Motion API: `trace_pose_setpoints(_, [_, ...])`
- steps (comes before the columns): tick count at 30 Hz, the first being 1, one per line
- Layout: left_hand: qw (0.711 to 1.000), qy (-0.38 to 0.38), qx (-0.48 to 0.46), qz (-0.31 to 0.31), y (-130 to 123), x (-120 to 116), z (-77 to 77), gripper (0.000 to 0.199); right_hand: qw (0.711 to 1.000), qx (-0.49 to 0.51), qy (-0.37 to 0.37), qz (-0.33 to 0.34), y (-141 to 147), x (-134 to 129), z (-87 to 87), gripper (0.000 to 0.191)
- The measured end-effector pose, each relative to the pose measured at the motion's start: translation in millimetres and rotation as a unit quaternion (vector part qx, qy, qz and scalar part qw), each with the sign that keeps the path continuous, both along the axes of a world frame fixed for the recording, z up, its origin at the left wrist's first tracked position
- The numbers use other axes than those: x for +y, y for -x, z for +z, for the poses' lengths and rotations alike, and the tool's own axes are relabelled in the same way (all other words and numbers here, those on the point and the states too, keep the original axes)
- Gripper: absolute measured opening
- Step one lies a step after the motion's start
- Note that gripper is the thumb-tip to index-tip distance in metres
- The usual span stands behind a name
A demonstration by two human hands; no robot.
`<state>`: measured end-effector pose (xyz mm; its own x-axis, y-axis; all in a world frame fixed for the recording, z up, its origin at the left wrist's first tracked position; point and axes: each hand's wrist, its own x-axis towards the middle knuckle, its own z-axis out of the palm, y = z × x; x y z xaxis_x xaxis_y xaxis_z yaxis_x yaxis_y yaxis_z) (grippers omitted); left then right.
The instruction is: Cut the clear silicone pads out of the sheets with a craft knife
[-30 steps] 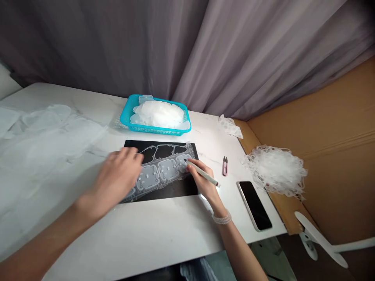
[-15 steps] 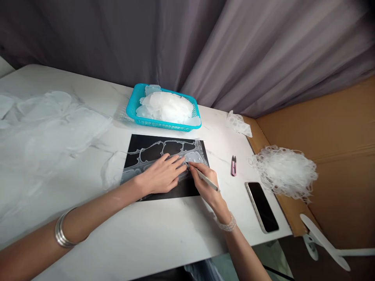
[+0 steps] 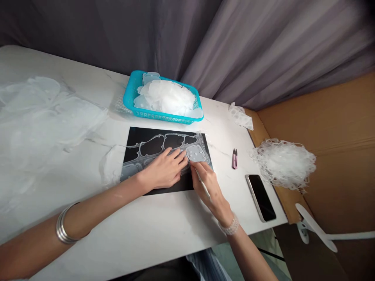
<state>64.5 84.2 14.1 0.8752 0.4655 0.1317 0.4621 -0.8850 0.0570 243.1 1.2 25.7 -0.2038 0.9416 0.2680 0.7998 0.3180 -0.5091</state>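
Your left hand (image 3: 162, 169) lies flat with the fingers slightly spread, pressing the translucent moulded sheet (image 3: 164, 137) onto the black mat (image 3: 137, 134). Your right hand (image 3: 206, 189) pinches a slim white pen-style tool (image 3: 204, 188) between thumb and fingers, with its tip close to the dotted square pad (image 3: 195, 153) at the sheet's right end; the fingers hide the tip's exact contact. Press close to the pad so the sheet cannot creep, and steady the tool from the wrist. Both forearms reach in over the bench (image 3: 146, 222), the left lying low and diagonal, the right angled upward with the wrist bent. A blue plastic basket (image 3: 131, 93) of translucent pieces stands beyond the mat.
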Motion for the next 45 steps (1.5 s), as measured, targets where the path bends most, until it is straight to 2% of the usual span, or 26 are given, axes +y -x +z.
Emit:
trace_pose_setpoints(5, [1.000, 0.000, 0.008, -0.005, 2, 2, -3.9, 0.046, 0.998, -0.039, -0.036, -0.030, 1, 24, -16.9, 0.029])
trace_pose_setpoints(8, [1.000, -0.004, 0.005, -0.007, 4, 3, -7.2, 0.048, 0.996, -0.072, -0.049, -0.023, 0, 32, -24.0, 0.031])
trace_pose_setpoints(14, [0.999, 0.006, -0.035, -0.016, 7, 6, -19.9, 0.046, 0.977, -0.210, -0.013, -0.020, 10, 33, -20.3, 0.038])
trace_pose_setpoints(17, [0.999, -0.003, -0.039, -0.016, 8, 9, -26.9, 0.046, 0.975, -0.223, 0.011, -0.013, 16, 35, -18.9, 0.040])
trace_pose_setpoints(19, [0.999, -0.012, -0.035, -0.017, 8, 10, -29.1, 0.048, 0.991, -0.135, 0.020, -0.013, 10, 39, -21.4, 0.040])
trace_pose_setpoints(21, [0.999, -0.016, -0.032, -0.021, 8, 11, -28.7, 0.051, 0.995, 0.055, 0.033, -0.072, -10, 43, -24.0, 0.033])
trace_pose_setpoints(22, [0.999, -0.015, -0.030, -0.023, 8, 10, -27.8, 0.053, 0.977, 0.169, 0.043, -0.124, -26, 44, -24.2, 0.028])
trace_pose_setpoints(23, [0.999, -0.013, -0.028, -0.023, 8, 10, -26.9, 0.054, 0.943, 0.273, 0.053, -0.181, -47, 43, -23.2, 0.024])
trace_pose_setpoints(24, [0.999, -0.010, -0.027, -0.023, 8, 9, -26.0, 0.054, 0.896, 0.368, 0.065, -0.238, -71, 41, -21.0, 0.019])
trace_pose_setpoints(25, [0.999, -0.007, -0.027, -0.021, 8, 8, -25.4, 0.054, 0.876, 0.395, 0.055, -0.271, -96, 37, -17.6, 0.018])
trace_pose_setpoints(28, [0.999, 0.001, -0.033, -0.013, 8, 7, -24.4, 0.054, 0.846, 0.418, 0.022, -0.329, -168, 17, -3.7, 0.017])
trace_pose_setpoints(30, [0.999, 0.007, -0.038, -0.010, 7, 7, -23.4, 0.054, 0.833, 0.427, -0.003, -0.352, -195, 2, 4.7, 0.016])
trace_pose_setpoints(33, [0.998, 0.027, -0.049, -0.008, 6, 11, -16.4, 0.051, 0.824, 0.440, -0.030, -0.356, -195, -12, 13.1, 0.019])
trace_pose_setpoints(35, [0.997, 0.048, -0.061, -0.004, 3, 14, -5.5, 0.045, 0.825, 0.451, -0.034, -0.340, -175, -14, 18.5, 0.022])
trace_pose_setpoints(38, [0.987, 0.119, -0.107, 0.025, -7, 17, 20.5, 0.035, 0.821, 0.499, -0.009, -0.279, -136, -12, 31.4, 0.024])
trace_pose_setpoints(40, [0.958, 0.220, -0.163, 0.082, -18, 14, 40.0, 0.033, 0.813, 0.536, 0.022, -0.226, -112, -11, 42.4, 0.024])
trace_pose_setpoints(41, [0.928, 0.296, -0.197, 0.113, -23, 12, 48.7, 0.032, 0.812, 0.545, 0.038, -0.205, -101, -12, 47.9, 0.024])
trace_pose_setpoints(42, [0.883, 0.385, -0.233, 0.135, -28, 9, 56.2, 0.033, 0.815, 0.544, 0.054, -0.190, -92, -12, 52.9, 0.024])
trace_pose_setpoints(43, [0.824, 0.480, -0.266, 0.142, -32, 6, 62.0, 0.036, 0.821, 0.538, 0.068, -0.180, -84, -13, 57.3, 0.024])
trace_pose_setpoints(45, [0.686, 0.646, -0.315, 0.115, -37, 1, 69.1, 0.045, 0.830, 0.526, 0.085, -0.166, -71, -15, 63.8, 0.023])
